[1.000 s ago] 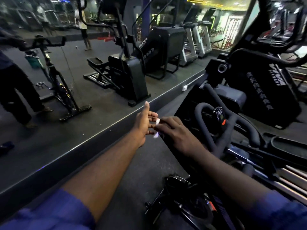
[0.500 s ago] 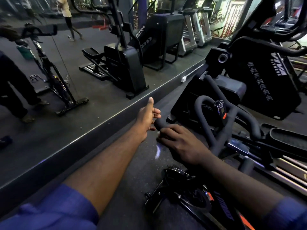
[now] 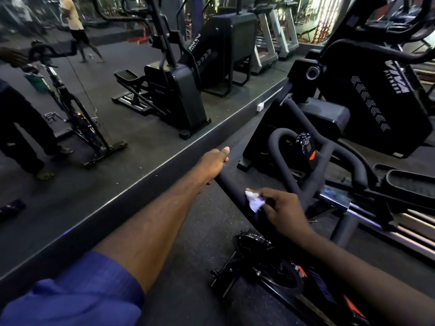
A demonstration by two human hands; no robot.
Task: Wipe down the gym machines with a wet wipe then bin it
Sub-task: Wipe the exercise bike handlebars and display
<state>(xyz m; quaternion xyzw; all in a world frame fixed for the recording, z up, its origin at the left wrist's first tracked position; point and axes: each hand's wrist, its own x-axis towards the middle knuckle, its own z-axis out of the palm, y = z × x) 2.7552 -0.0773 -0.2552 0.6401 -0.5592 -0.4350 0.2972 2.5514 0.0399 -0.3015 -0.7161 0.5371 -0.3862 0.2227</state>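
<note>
Left hand [image 3: 213, 161]: grip closed round the tip of the padded handlebar [image 3: 233, 185], steadying it; right hand [image 3: 284, 210]: grip pinching the wet wipe [image 3: 255, 202] against the bar mid-length; best to wrap the wipe round and stroke along the whole bar, underside included.

Wore a short blue sleeve [image 3: 77, 297] on the left arm, softly creased, ending near the elbow. Went bare along both forearms, down to the left hand [image 3: 213, 164] and the right hand [image 3: 287, 212].
</note>
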